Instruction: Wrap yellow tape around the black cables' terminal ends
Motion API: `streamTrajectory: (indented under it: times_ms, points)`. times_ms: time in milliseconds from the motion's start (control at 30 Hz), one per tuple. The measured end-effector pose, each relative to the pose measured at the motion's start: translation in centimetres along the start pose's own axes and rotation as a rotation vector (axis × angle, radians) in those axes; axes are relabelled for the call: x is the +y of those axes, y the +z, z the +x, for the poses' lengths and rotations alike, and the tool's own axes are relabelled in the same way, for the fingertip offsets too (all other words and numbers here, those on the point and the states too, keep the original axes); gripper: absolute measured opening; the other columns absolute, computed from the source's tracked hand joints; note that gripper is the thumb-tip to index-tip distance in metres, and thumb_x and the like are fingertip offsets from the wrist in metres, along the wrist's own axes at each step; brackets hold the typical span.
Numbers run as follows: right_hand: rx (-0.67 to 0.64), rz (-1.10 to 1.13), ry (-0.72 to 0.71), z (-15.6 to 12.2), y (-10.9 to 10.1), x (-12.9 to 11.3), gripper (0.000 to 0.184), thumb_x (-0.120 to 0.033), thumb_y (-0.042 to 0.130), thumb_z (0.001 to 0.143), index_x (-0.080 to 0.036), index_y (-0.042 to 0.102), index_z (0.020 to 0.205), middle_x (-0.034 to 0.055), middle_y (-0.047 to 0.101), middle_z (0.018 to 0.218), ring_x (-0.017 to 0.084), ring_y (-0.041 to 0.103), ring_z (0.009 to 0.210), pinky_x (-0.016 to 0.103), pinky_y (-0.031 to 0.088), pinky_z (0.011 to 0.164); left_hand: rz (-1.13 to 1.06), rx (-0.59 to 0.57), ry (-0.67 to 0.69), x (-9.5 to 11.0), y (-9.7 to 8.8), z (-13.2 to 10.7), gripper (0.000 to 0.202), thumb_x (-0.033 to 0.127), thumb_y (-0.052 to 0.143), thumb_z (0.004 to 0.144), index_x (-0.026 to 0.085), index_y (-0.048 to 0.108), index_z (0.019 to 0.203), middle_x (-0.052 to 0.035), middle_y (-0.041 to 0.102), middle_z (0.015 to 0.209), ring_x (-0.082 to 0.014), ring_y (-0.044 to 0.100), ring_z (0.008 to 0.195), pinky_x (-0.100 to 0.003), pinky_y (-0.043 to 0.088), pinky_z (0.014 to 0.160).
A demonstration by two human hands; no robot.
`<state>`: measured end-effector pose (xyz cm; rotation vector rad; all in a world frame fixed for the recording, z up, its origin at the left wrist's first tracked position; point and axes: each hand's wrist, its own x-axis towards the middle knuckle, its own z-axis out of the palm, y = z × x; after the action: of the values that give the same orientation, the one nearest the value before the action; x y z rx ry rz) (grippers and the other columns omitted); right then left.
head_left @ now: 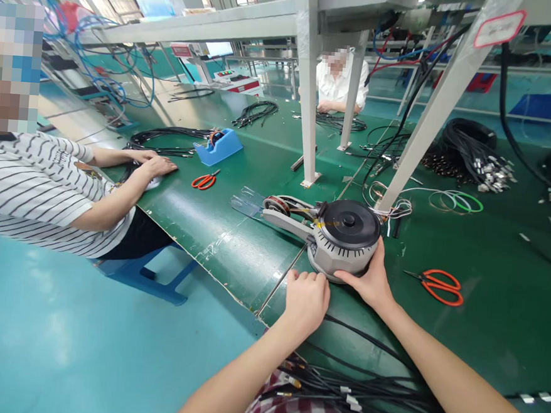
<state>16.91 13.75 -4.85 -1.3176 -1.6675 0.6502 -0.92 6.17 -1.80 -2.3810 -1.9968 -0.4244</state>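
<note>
Taking the grey machine point(342, 255) as the clock's centre, with twelve pointing away from the wearer, a loose bundle of black cables point(338, 387) lies nearest, at six, partly across the lap. At seven, the left hand point(307, 297) is just beside the machine's base, fingers curled together; whether they enclose anything I cannot tell. At five, the right hand point(375, 279) has its fingers clamped on the machine's side, thumb along the base. The machine stands upright near the front edge of the green worktop point(500, 291). Judging by this, its handling is under way: the black lid point(350, 223) is seated, hiding any contents, and a small reel point(278, 205) is mounted on the arm towards half past nine; how much is left cannot be told. Red scissors point(442, 287) lie at half past three. Farther out, around ten, orange scissors point(205, 181) lie near a blue tape dispenser point(220, 149) holding a roll point(215, 137). A co-worker's hands point(153, 165) rest beyond, at half past nine. At two is a cable heap point(477, 154); farthest, at twelve, is a person in white point(343, 88).
</note>
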Motion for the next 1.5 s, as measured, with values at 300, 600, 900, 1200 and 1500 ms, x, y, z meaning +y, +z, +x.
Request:
streamTrajectory:
  times_ms: [300, 600, 900, 1200, 1500]
  points:
    - [0.007, 0.018, 0.003, 0.0, 0.2, 0.2, 0.142, -0.064, 0.089, 0.056, -0.022, 0.004, 0.161, 0.0153, 0.017, 0.166, 0.038, 0.024, 0.151, 0.058, 0.024, 0.124, 0.061, 0.015, -0.091, -1.7, -0.1, 0.5, 0.024, 0.02, 0.044, 0.1, 0.018, 0.06, 0.082, -0.0079, 0.068, 0.08, -0.0263, 0.062, 0.081, -0.044, 0.031, 0.087]
    - [0.008, 0.011, -0.019, 0.0, 0.2, 0.2, 0.142, -0.064, 0.089, 0.056, -0.022, 0.003, 0.161, 0.0161, 0.017, 0.166, 0.039, 0.024, 0.151, 0.06, 0.023, 0.123, -0.007, -0.007, 0.005, 0.5, 0.1, -0.1, 0.022, 0.019, 0.046, 0.098, 0.018, 0.06, 0.081, -0.0066, 0.069, 0.078, -0.0248, 0.062, 0.075, -0.043, 0.031, 0.084]
    - [0.013, 0.01, -0.015, 0.1, 0.0, 0.0, 0.141, -0.066, 0.088, 0.056, -0.022, 0.006, 0.161, 0.0164, 0.017, 0.166, 0.039, 0.024, 0.151, 0.059, 0.025, 0.123, 0.071, 0.021, -0.084, -2.3, -0.3, 0.6, 0.024, 0.019, 0.044, 0.099, 0.019, 0.061, 0.082, -0.0076, 0.069, 0.081, -0.0267, 0.062, 0.082, -0.044, 0.029, 0.087]
    - [0.007, 0.014, -0.013, 0.1, 0.0, -0.1, 0.142, -0.066, 0.089, 0.056, -0.021, 0.005, 0.161, 0.0169, 0.018, 0.165, 0.039, 0.024, 0.151, 0.058, 0.024, 0.123, -0.003, -0.011, 0.015, 1.2, 0.2, -0.1, 0.022, 0.017, 0.047, 0.097, 0.017, 0.062, 0.081, -0.0076, 0.069, 0.077, -0.0244, 0.062, 0.074, -0.043, 0.031, 0.086]
    - [0.007, 0.027, -0.013, 0.1, -0.1, 0.0, 0.14, -0.064, 0.089, 0.057, -0.022, 0.006, 0.162, 0.0159, 0.017, 0.166, 0.038, 0.024, 0.151, 0.058, 0.023, 0.124, 0.065, 0.005, -0.083, -2.8, -0.8, 0.8, 0.025, 0.023, 0.044, 0.101, 0.019, 0.06, 0.081, -0.0075, 0.07, 0.081, -0.0262, 0.064, 0.082, -0.044, 0.03, 0.087]
